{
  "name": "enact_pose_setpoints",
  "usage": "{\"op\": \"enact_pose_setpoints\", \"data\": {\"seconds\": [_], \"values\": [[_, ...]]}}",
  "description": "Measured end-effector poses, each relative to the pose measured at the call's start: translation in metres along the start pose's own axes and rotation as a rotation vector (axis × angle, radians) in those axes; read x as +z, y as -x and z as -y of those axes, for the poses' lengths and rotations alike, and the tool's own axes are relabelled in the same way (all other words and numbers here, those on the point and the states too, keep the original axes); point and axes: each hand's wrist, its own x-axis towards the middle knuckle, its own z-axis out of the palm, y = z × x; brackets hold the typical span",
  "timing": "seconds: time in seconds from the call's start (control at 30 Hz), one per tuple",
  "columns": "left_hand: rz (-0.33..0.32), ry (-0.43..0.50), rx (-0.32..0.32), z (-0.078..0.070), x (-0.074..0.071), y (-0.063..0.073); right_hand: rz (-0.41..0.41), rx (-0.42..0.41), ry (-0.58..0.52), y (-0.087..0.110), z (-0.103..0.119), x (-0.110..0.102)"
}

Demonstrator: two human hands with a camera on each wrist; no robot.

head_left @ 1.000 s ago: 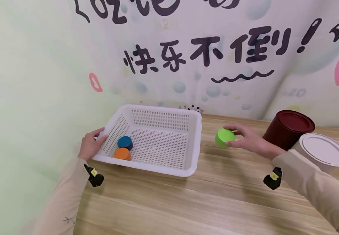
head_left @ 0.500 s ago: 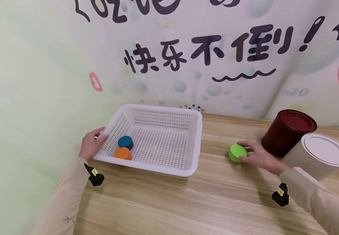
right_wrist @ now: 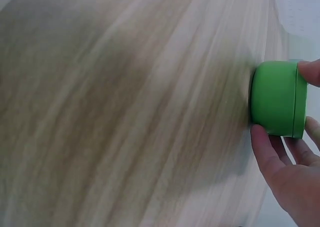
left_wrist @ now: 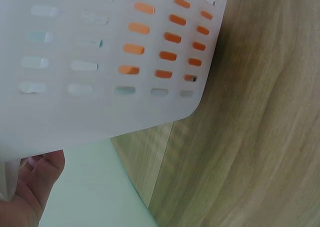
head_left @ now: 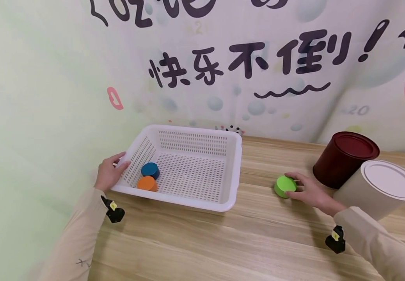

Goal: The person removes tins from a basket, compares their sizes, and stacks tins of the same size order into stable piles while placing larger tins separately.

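A white plastic basket [head_left: 233,171] with slotted walls stands on the left of the table. My left hand [head_left: 108,172] grips its left rim, thumb over the edge; in the left wrist view the curled fingers [left_wrist: 47,169] show under the rim. Inside the basket, a blue round tin [head_left: 150,171] and an orange round tin [head_left: 147,183] sit side by side near the left end. To the right of the basket, my right hand [head_left: 309,191] pinches a green round tin [head_left: 285,186] by its sides. In the right wrist view this tin [right_wrist: 275,99] has a lid seam and its base is at the tabletop.
A dark red can [head_left: 343,158] stands at the back right, with a larger white lidded can [head_left: 378,191] beside it, close behind my right wrist. A printed cloth [head_left: 202,97] hangs along the back and left of the wooden table [head_left: 223,242].
My right hand has carried the green tin rightward and toward me, down onto the table, and stays around it. The left hand and the basket have stayed in place.
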Motion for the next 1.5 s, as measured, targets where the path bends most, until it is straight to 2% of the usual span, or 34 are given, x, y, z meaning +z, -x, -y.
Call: {"op": "enact_pose_setpoints", "data": {"seconds": [0.13,0.37,0.67,0.83,0.97,1.1,1.23,1.37,1.5], "values": [[-0.005,0.0,0.002,0.0,0.0,-0.001,-0.009,-0.007,0.003,0.0,0.0,0.001],[-0.007,0.006,0.006,0.001,-0.001,-0.001,0.021,-0.014,-0.027,0.001,0.005,-0.002],[-0.003,0.005,-0.007,-0.001,-0.001,-0.001,-0.004,-0.075,-0.033,0.002,0.021,-0.018],[0.003,0.013,-0.011,0.0,0.0,-0.001,-0.025,-0.12,-0.022,-0.005,0.049,-0.033],[0.003,0.019,-0.013,0.0,0.0,-0.001,-0.044,-0.169,-0.019,-0.016,0.081,-0.047],[0.0,0.023,-0.017,0.001,0.0,-0.001,-0.062,-0.217,-0.054,-0.031,0.114,-0.052],[0.002,0.03,-0.02,0.001,0.001,-0.001,-0.05,-0.251,-0.068,-0.048,0.141,-0.045],[0.002,0.03,-0.025,0.001,0.001,-0.001,0.021,-0.282,-0.118,-0.067,0.161,-0.03],[0.0,0.032,-0.034,0.0,0.001,-0.001,0.092,-0.283,-0.196,-0.089,0.179,-0.005]]}}
